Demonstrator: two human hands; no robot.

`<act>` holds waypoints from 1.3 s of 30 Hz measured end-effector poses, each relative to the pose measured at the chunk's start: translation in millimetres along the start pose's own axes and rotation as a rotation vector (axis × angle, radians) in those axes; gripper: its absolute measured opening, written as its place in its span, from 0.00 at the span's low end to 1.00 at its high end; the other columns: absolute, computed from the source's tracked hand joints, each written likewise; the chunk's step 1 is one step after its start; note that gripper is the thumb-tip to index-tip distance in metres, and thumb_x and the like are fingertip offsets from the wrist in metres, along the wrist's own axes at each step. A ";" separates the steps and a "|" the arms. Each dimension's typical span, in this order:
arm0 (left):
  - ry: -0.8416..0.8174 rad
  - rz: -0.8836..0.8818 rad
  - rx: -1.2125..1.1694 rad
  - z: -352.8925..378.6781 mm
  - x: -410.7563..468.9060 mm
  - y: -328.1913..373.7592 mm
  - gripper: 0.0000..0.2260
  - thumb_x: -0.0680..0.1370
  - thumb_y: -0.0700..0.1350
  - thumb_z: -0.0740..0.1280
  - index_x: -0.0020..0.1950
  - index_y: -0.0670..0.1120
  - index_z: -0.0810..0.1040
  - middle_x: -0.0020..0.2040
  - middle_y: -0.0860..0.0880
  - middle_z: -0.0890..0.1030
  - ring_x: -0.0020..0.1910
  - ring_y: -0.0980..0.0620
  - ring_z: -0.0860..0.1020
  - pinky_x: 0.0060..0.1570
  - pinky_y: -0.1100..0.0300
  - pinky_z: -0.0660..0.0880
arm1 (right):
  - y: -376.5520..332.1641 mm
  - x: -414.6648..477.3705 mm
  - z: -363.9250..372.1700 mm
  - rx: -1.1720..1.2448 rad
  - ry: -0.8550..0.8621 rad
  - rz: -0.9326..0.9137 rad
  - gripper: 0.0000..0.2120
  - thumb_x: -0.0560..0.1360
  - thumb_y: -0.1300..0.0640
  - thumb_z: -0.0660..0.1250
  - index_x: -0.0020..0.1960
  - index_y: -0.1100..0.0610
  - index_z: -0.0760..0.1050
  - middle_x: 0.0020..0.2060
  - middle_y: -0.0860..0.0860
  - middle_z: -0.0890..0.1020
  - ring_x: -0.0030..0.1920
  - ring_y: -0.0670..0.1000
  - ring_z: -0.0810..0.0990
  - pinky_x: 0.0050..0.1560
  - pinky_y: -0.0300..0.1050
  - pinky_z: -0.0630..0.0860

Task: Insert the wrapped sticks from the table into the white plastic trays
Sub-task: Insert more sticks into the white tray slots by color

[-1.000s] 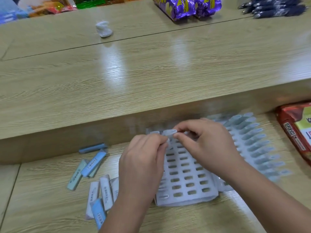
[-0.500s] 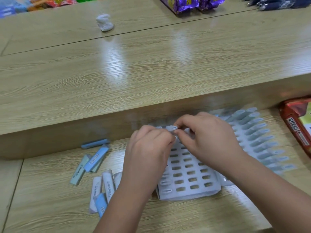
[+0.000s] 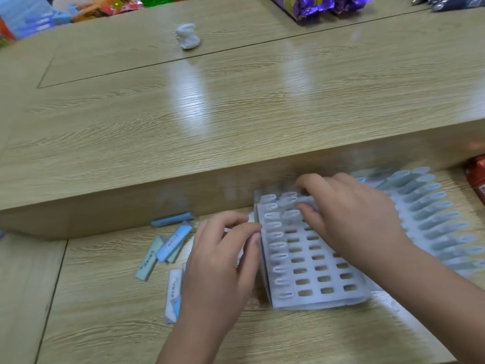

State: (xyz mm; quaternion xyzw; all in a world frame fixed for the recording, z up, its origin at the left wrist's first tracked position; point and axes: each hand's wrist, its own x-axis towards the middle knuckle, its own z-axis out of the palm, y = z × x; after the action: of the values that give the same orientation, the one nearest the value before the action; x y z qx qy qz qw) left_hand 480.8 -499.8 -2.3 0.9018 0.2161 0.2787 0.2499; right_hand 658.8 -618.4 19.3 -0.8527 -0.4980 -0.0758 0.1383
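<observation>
A white plastic tray (image 3: 322,274) with rows of slots lies on the lower table. Its left column holds wrapped sticks (image 3: 275,245). My right hand (image 3: 354,222) is over the tray's far end. Its thumb and forefinger pinch a wrapped stick (image 3: 288,202) standing at the top of the second column. My left hand (image 3: 223,261) is beside the tray's left edge with its fingers curled, and white wrapping shows in the gaps between them. Loose blue and white wrapped sticks (image 3: 172,243) lie on the table left of that hand, partly hidden by it.
A second tray (image 3: 433,222) full of bluish sticks lies right of my right arm. A red packet (image 3: 476,177) sits at the right edge. The raised table ledge (image 3: 210,190) runs just behind the trays. A crumpled white lump (image 3: 187,39) and purple packets (image 3: 315,6) lie far back.
My left hand has let go at the tray's top and drawn back down and left to the tray's side. My right hand stays at the top, lowering the stick into the tray.
</observation>
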 end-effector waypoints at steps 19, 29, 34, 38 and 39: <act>0.005 -0.405 0.048 -53.4 -50.3 -78.0 0.09 0.76 0.41 0.68 0.54 0.48 0.83 0.49 0.59 0.76 0.47 0.54 0.78 0.45 0.51 0.78 | -11.9 -20.7 7.3 0.007 0.200 -0.191 0.16 0.73 0.65 0.62 0.57 0.62 0.83 0.52 0.57 0.84 0.44 0.63 0.80 0.46 0.55 0.77; -0.141 -0.571 0.056 -63.5 -61.4 -83.3 0.09 0.74 0.52 0.69 0.53 0.55 0.80 0.45 0.59 0.74 0.46 0.57 0.76 0.46 0.52 0.77 | -146.3 -0.3 43.8 0.074 -0.340 -0.304 0.21 0.74 0.39 0.61 0.60 0.51 0.76 0.52 0.47 0.79 0.55 0.54 0.75 0.53 0.50 0.74; -0.183 -0.599 0.155 -59.1 -58.6 -82.1 0.07 0.73 0.51 0.70 0.50 0.55 0.77 0.47 0.57 0.74 0.48 0.53 0.76 0.45 0.51 0.76 | -160.9 -0.4 72.1 0.099 -0.435 -0.215 0.23 0.74 0.36 0.63 0.63 0.48 0.70 0.56 0.46 0.72 0.59 0.51 0.69 0.56 0.47 0.66; -0.101 -0.705 0.014 -57.8 -53.2 -83.9 0.06 0.74 0.46 0.69 0.44 0.56 0.75 0.41 0.57 0.78 0.42 0.57 0.78 0.43 0.51 0.77 | -159.0 5.6 72.0 0.331 -0.426 -0.073 0.21 0.70 0.40 0.71 0.60 0.42 0.70 0.51 0.42 0.75 0.54 0.48 0.73 0.52 0.46 0.71; -0.067 -0.735 -0.041 -59.0 -52.4 -84.5 0.06 0.74 0.46 0.70 0.44 0.56 0.75 0.40 0.58 0.80 0.40 0.59 0.79 0.42 0.52 0.78 | -159.1 6.9 69.9 0.420 -0.403 -0.020 0.18 0.71 0.43 0.72 0.57 0.42 0.71 0.47 0.41 0.77 0.50 0.45 0.75 0.49 0.46 0.73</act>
State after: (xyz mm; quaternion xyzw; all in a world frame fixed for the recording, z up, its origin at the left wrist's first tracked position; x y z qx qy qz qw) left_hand 384.2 -442.0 -28.8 0.7673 0.5117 0.1450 0.3583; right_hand 523.2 -516.8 -19.7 -0.7983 -0.5288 0.1983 0.2092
